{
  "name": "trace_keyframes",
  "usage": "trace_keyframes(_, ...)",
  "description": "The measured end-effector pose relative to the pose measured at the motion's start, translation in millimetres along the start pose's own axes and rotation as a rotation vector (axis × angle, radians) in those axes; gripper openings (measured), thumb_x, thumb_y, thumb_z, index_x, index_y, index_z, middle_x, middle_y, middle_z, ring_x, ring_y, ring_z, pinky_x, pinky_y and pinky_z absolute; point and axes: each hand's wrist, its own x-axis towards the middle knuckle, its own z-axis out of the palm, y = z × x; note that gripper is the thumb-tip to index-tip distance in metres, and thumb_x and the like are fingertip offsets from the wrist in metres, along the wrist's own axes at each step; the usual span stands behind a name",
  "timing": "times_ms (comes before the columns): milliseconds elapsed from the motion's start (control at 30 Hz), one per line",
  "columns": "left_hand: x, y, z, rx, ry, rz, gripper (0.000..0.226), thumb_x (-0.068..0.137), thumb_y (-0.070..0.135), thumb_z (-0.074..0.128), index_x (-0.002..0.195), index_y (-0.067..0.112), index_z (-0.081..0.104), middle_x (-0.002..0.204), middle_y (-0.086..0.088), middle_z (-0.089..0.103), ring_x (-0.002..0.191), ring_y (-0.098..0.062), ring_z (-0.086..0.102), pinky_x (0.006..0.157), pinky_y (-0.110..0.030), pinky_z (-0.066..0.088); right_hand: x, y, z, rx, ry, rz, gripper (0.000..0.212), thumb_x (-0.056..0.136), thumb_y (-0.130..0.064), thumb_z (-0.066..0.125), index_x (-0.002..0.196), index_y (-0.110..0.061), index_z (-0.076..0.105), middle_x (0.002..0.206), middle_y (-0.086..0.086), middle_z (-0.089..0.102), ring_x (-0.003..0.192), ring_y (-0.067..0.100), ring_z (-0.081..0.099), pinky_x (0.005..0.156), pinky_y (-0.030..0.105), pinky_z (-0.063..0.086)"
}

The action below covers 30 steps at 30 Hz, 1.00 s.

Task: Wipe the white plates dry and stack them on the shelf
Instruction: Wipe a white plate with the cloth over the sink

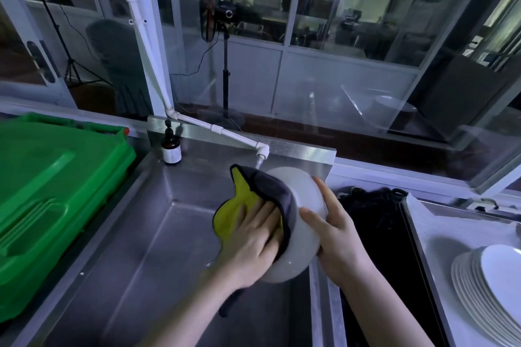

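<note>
white plate is up on edge over the sink, right hand curled round its rim, left hand pressing a yellow-grey cloth flat against it. stack of plates sits right of the sink.

A white plate is held on edge over the steel sink by the right hand, the thumb laid across its rim. A yellow-and-grey cloth is pressed against its face by the flat left hand. A stack of plates is seen at the right.
</note>
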Motion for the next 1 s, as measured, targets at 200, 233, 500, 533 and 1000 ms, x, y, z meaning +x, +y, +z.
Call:
trace_keyframes(200, 20, -9, -19, -0.259, 0.107, -0.246, 0.041, 0.103, 0.018, 0.037, 0.143, 0.008, 0.04, 0.146, -0.012, 0.041, 0.137, -0.026, 0.036, 0.112, -0.036, 0.029, 4, -10, -6, 0.065, -0.061, -0.083, 0.062, 0.081, -0.011, 0.067, 0.138, -0.031, 0.054, 0.125, -0.002, 0.07, 0.113, 0.024, 0.068, 0.089, 0.042, 0.058)
trace_keyframes(233, 14, -8, -17, -0.297, 0.105, -0.265, 0.043, 0.103, 0.021, 0.037, 0.146, 0.015, 0.036, 0.148, -0.004, 0.039, 0.138, -0.02, 0.036, 0.111, -0.032, 0.031, 7, -13, -10, 0.085, -0.053, -0.095, 0.062, 0.081, -0.012, 0.067, 0.138, -0.032, 0.054, 0.123, -0.003, 0.071, 0.109, 0.023, 0.07, 0.082, 0.038, 0.06)
trace_keyframes(500, -9, 32, 7, 0.195, 0.123, 0.001, 0.037, 0.091, 0.028, 0.038, 0.125, 0.016, 0.046, 0.125, -0.009, 0.05, 0.119, -0.034, 0.046, 0.103, -0.055, 0.036, 20, 0, -15, 0.287, 0.034, -0.063, 0.047, 0.087, -0.011, 0.059, 0.122, -0.042, 0.066, 0.127, 0.006, 0.069, 0.114, 0.03, 0.066, 0.092, 0.044, 0.057)
trace_keyframes(533, -3, 35, 6, 0.226, 0.132, 0.034, 0.038, 0.093, 0.031, 0.037, 0.128, 0.02, 0.046, 0.129, -0.003, 0.051, 0.124, -0.03, 0.045, 0.107, -0.054, 0.034, 18, 3, -13, 0.298, 0.018, -0.058, 0.048, 0.089, -0.009, 0.057, 0.126, -0.038, 0.064, 0.128, 0.01, 0.067, 0.115, 0.032, 0.065, 0.092, 0.044, 0.057)
trace_keyframes(1000, 4, 34, 4, 0.172, 0.165, 0.048, 0.041, 0.1, 0.03, 0.028, 0.131, 0.013, 0.049, 0.136, -0.009, 0.053, 0.13, -0.03, 0.043, 0.113, -0.049, 0.029, 6, 8, -13, 0.275, 0.03, -0.023, 0.056, 0.089, -0.007, 0.056, 0.139, -0.032, 0.053, 0.133, 0.011, 0.064, 0.123, 0.034, 0.061, 0.106, 0.051, 0.045)
